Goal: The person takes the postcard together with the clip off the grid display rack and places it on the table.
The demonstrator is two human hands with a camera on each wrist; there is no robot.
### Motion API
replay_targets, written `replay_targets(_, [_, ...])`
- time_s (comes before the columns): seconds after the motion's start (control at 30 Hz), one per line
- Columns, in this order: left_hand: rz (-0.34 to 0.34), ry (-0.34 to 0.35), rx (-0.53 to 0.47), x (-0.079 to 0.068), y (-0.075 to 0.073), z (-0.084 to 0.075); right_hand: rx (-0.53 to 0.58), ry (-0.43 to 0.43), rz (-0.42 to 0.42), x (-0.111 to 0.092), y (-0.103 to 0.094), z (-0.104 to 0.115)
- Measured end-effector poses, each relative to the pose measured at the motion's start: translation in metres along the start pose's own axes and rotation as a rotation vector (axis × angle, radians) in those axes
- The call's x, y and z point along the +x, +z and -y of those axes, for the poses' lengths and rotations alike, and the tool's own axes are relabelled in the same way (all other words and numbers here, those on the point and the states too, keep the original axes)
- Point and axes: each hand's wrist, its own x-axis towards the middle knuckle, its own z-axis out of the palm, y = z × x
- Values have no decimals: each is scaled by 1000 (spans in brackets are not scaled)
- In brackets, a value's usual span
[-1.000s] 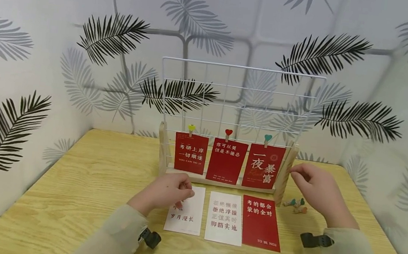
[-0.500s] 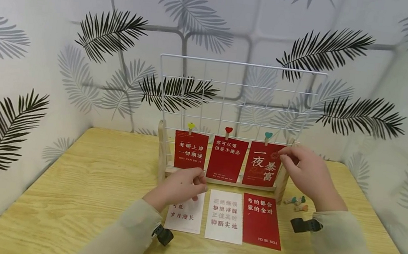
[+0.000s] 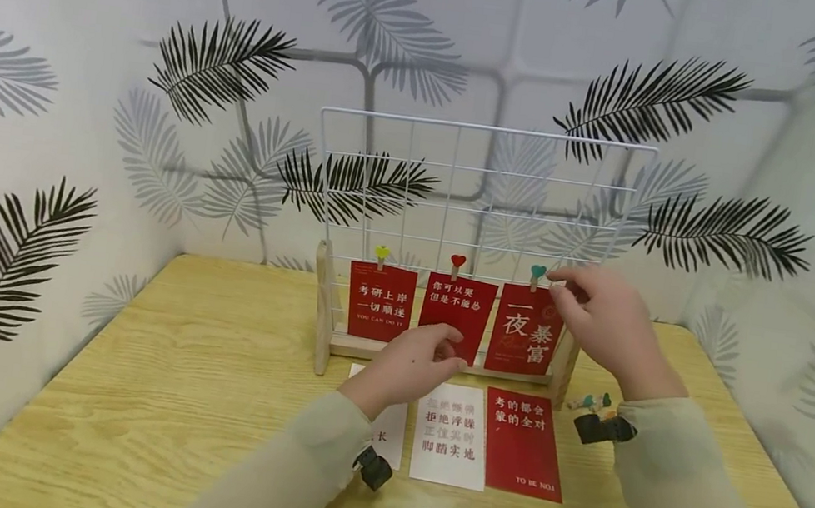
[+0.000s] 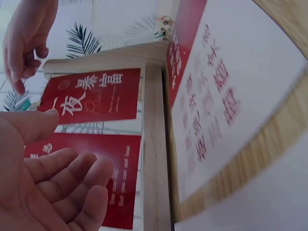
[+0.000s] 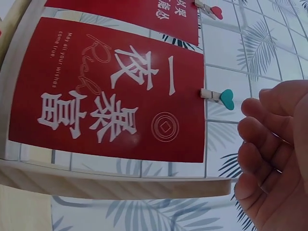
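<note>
My right hand (image 3: 603,322) is raised beside the teal heart clip (image 3: 537,275) at the top of the right red card (image 3: 519,334). In the right wrist view a small gap separates its loosely bent, empty fingers from that clip (image 5: 219,97). My left hand (image 3: 413,368), also holding nothing, hovers over the flat cards and overlaps the lower part of the middle red card (image 3: 456,301). Its palm is turned up toward the left wrist camera, fingers half curled. A red heart clip (image 3: 457,263) and a yellow one (image 3: 382,253) hold the other hanging cards.
The white wire grid (image 3: 490,129) stands in a wooden base (image 3: 323,337). Two white cards, one of them in the middle (image 3: 447,464), and a red card (image 3: 524,456) lie before it. Loose clips (image 3: 590,402) sit at right, partly behind the wrist. A patterned backdrop rises behind.
My right hand has moved left and up from beside the base's right post to the teal clip. The left hand has moved right and up from the left white card toward the middle hanging card.
</note>
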Motion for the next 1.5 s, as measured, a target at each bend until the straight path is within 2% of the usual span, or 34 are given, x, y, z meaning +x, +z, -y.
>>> replay_targets(0.23, [19, -28, 40, 13, 11, -21, -125, -25, 29, 12, -7, 8])
replay_targets(0.43, [20, -64, -14, 21, 24, -29, -235, -23, 71, 18, -8, 11])
replay_targets(0.7, [-114, -81, -71, 30, 41, -35, -307, -16, 89, 20, -3, 9])
replay_targets(1.07, [-150, -105, -139, 41, 47, -38, -342, -27, 101, 25, 5, 10])
replay_targets(1.3, [-183, -95, -82, 43, 47, -36, -324, -19, 148, 26, 7, 10])
replay_targets(1.5, [-215, -80, -30, 45, 43, -37, -318, -36, 99, 29, 5, 9])
